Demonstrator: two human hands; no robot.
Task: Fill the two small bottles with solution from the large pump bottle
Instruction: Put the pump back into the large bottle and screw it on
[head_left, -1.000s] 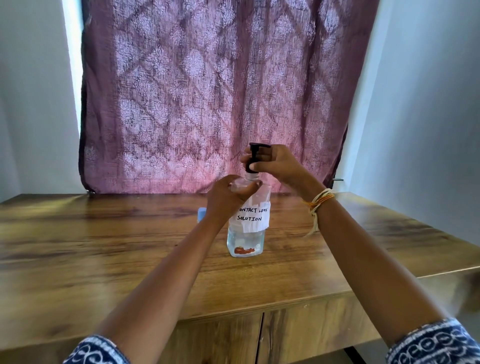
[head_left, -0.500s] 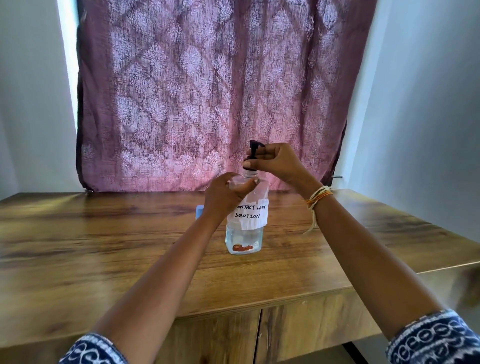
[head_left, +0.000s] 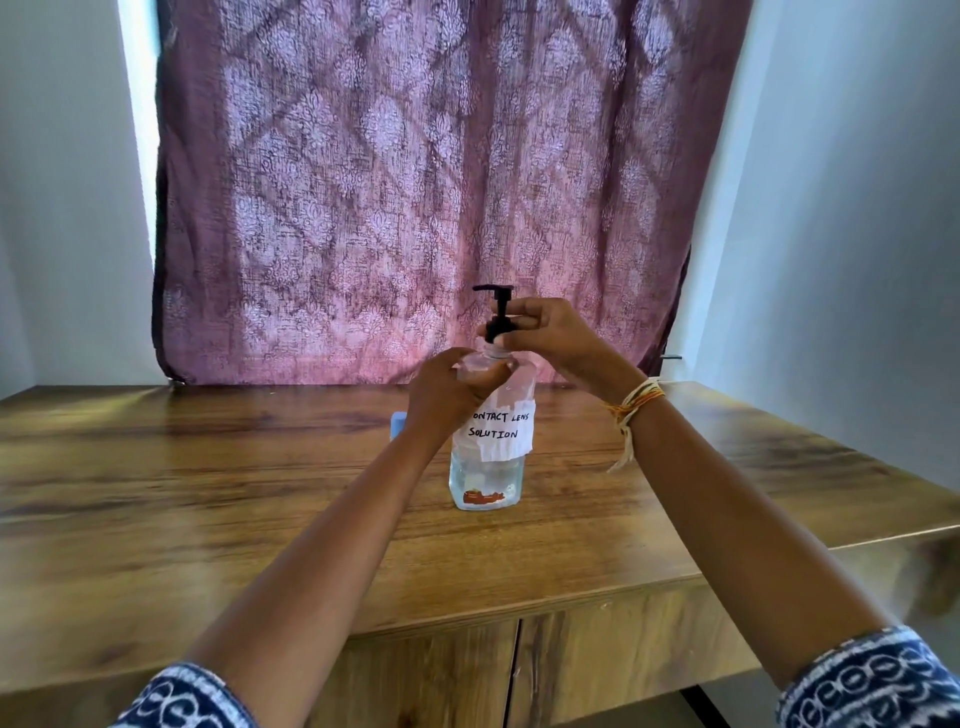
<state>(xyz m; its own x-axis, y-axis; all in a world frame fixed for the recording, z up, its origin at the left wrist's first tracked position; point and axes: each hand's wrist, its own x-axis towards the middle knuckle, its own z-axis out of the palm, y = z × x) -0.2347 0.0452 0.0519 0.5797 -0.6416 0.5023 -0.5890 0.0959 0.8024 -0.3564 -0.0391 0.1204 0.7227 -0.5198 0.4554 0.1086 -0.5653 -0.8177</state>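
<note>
Both forearms extended forward from lower frame, converging toward centre. Left hand (head_left: 451, 396) curled, fingers wrapped round the shoulder of the pump bottle (head_left: 488, 457), back of hand toward camera, thumb across the front face. Right hand (head_left: 551, 338) higher and just beside the left, fingers (head_left: 511, 340) bent and pinching the collar of the black pump head (head_left: 497, 312), wrist angled down and to the right. Thread bracelet (head_left: 635, 405) tied round right wrist, loose end hanging. Patterned blue-and-white sleeves (head_left: 872, 680) pushed up near the elbows on both arms.
</note>
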